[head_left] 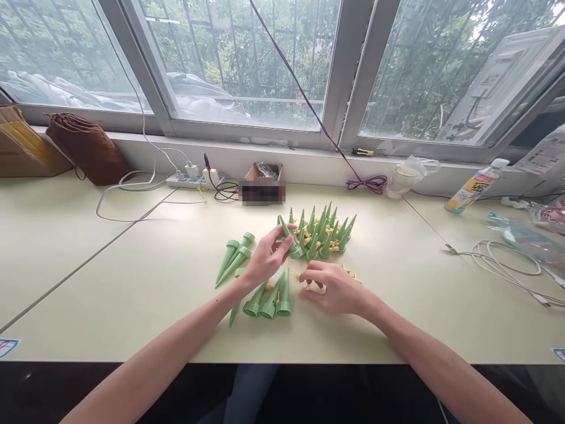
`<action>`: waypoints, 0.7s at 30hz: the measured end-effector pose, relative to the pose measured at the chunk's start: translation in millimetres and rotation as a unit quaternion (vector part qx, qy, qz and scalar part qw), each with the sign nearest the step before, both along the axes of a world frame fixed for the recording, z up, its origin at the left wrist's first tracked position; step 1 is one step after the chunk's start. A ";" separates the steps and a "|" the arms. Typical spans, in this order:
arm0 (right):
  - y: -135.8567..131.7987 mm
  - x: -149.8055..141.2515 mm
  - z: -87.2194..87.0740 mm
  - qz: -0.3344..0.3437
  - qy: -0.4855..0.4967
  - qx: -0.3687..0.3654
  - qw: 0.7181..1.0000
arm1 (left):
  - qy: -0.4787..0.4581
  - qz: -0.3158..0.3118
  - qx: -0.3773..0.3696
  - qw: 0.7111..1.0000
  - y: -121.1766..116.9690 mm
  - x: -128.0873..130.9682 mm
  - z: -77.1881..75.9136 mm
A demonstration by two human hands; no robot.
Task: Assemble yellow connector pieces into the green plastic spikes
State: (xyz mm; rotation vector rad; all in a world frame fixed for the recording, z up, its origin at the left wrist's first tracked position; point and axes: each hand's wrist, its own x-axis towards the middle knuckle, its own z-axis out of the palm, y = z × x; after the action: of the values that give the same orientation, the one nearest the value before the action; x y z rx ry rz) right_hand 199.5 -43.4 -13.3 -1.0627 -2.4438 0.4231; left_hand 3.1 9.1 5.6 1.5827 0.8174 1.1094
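My left hand is closed around a green cone-shaped plant watering spike, its tip pointing up and its ribbed cap end down. Over the table to the right, my right hand has curled fingers, with a small yellow plastic piece at the fingertips. Loose yellow pieces lie just behind it. Beyond both hands stands a cluster of upright green spikes with yellow pieces among them. More spikes lie below my left hand, and several others rest to its left.
Behind the cluster sits a small open carton beside a power strip with cords. A drink bottle, a coiled white cable and plastic bags occupy the right. A brown pouch leans at the back left.
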 end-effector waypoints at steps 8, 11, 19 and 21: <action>2.3 -0.5 -10.4 0.003 -0.064 0.029 0.998 | 0.018 0.006 0.001 1.000 1.6 -0.6 -4.4; 3.5 -1.0 -10.4 -0.018 -0.064 0.034 0.997 | 0.023 0.005 0.003 1.000 2.0 -1.1 -6.1; 3.2 -2.5 -10.9 -0.031 -0.038 0.024 0.999 | 0.037 0.011 0.002 0.999 0.5 -1.7 -4.8; 2.5 -3.4 -11.8 -0.030 -0.033 0.022 0.999 | 0.040 0.012 0.002 0.999 0.4 -1.7 -5.0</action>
State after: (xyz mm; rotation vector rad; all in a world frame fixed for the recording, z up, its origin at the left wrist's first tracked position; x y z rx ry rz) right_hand 196.2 -40.9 -25.1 -1.1457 -2.4583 0.3175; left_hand 1.4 9.5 0.6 1.6336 0.8892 1.0712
